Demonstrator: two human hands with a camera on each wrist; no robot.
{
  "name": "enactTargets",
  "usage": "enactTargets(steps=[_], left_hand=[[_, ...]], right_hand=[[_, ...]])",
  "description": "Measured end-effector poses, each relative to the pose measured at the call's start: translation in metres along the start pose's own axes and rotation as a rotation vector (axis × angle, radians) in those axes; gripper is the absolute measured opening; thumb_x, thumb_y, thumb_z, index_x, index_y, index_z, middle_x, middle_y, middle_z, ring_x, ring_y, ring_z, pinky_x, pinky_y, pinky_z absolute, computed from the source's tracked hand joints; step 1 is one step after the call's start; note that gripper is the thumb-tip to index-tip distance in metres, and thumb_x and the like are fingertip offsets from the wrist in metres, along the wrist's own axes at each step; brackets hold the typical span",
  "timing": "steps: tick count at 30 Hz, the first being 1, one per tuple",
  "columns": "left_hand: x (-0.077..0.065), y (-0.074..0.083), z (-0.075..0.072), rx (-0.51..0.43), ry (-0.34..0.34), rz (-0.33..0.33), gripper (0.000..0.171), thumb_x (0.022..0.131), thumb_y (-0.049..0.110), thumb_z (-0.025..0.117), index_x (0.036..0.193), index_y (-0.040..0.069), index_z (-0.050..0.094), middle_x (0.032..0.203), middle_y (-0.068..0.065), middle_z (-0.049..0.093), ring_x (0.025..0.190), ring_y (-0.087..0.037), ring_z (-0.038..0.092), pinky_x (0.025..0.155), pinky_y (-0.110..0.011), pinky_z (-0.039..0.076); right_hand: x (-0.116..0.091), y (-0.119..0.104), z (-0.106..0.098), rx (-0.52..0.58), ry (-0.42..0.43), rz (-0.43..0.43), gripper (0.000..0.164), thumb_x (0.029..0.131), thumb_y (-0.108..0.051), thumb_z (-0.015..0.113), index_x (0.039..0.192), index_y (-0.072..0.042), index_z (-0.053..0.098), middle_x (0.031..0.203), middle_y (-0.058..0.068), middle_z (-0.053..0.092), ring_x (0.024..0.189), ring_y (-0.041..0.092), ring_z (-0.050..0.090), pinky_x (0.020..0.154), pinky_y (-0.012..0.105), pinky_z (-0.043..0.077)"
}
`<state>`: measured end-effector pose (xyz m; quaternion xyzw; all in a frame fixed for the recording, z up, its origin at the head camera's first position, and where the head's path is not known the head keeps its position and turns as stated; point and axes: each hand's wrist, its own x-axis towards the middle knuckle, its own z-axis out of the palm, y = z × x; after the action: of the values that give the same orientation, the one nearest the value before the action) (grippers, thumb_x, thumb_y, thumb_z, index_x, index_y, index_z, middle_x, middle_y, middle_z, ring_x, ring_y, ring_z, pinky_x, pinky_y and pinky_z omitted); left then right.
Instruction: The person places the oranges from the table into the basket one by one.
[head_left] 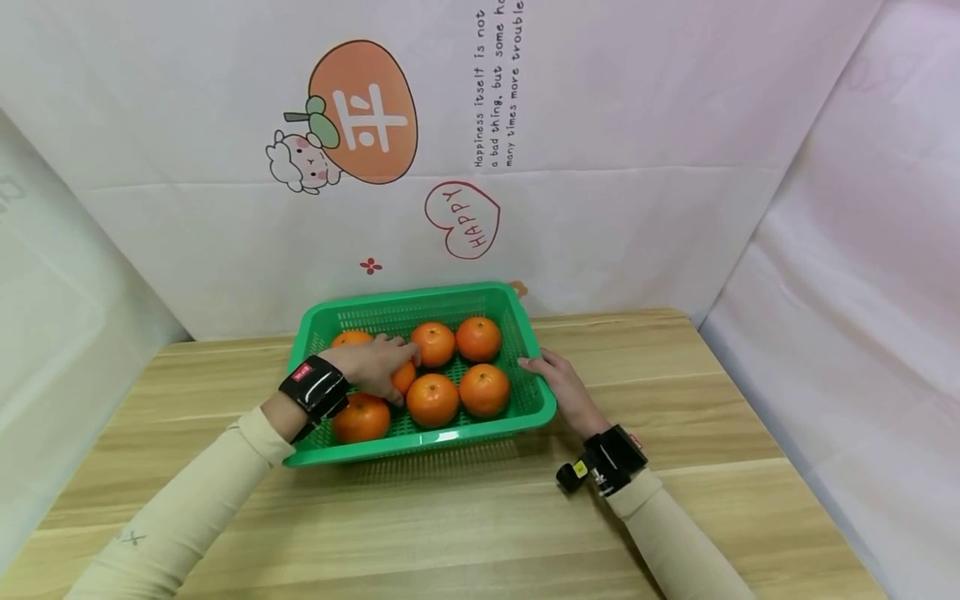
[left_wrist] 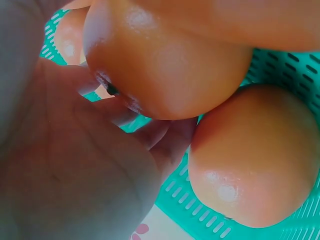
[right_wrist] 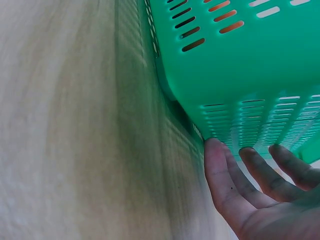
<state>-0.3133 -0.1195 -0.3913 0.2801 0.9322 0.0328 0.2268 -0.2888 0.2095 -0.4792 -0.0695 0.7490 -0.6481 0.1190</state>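
A green plastic basket (head_left: 405,294) with slotted walls stands on the table, holding several oranges. My left hand (head_left: 377,367) reaches inside from the left, its fingers curled round an orange (head_left: 403,377) in the middle, partly hidden under the hand. The left wrist view shows that orange (left_wrist: 165,60) close up against the fingers, a second orange (left_wrist: 255,155) beside it. At the basket's right end my right hand (head_left: 566,387) grips the rim, one digit over the edge. In the right wrist view its fingertips touch the slotted outer wall (right_wrist: 225,65).
The wood-grain table (head_left: 480,517) extends in front of the basket and to both sides. Directly behind the basket hangs a white printed cloth (head_left: 615,242), with more white cloth at left and right. A black strap (head_left: 617,458) circles each wrist.
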Motion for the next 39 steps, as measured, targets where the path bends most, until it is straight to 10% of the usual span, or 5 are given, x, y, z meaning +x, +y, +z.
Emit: enactTargets(steps=[19, 29, 39], left_hand=[[-0.005, -0.016, -0.004, -0.081, 0.143, 0.039, 0.064, 0.094, 0.029, 0.079, 0.15, 0.011, 0.054, 0.161, -0.022, 0.042, 0.152, -0.049, 0.033, 0.119, -0.065, 0.039], [-0.021, -0.023, -0.02, -0.091, 0.499, 0.074, 0.04, 0.102, 0.029, 0.07, 0.133, 0.005, 0.064, 0.136, -0.02, 0.062, 0.123, -0.039, 0.061, 0.104, -0.054, 0.052], [-0.047, -0.045, -0.036, -0.136, 0.733, -0.019, 0.045, 0.108, 0.032, 0.06, 0.14, 0.001, 0.06, 0.147, -0.026, 0.053, 0.136, -0.046, 0.049, 0.114, -0.063, 0.043]], right_hand=[[0.003, 0.003, 0.003, -0.01, -0.006, 0.008, 0.063, 0.106, -0.038, 0.052, 0.158, -0.003, 0.044, 0.139, 0.031, 0.064, 0.099, 0.014, 0.076, 0.084, 0.031, 0.064], [0.007, 0.002, -0.002, -0.015, -0.005, 0.003, 0.064, 0.105, -0.039, 0.053, 0.157, -0.002, 0.045, 0.134, 0.031, 0.067, 0.095, 0.014, 0.077, 0.082, 0.032, 0.064], [0.006, -0.009, -0.02, -0.219, 0.001, -0.071, 0.065, 0.11, -0.052, 0.045, 0.154, -0.005, 0.049, 0.136, 0.025, 0.067, 0.109, 0.023, 0.074, 0.092, 0.032, 0.06]])
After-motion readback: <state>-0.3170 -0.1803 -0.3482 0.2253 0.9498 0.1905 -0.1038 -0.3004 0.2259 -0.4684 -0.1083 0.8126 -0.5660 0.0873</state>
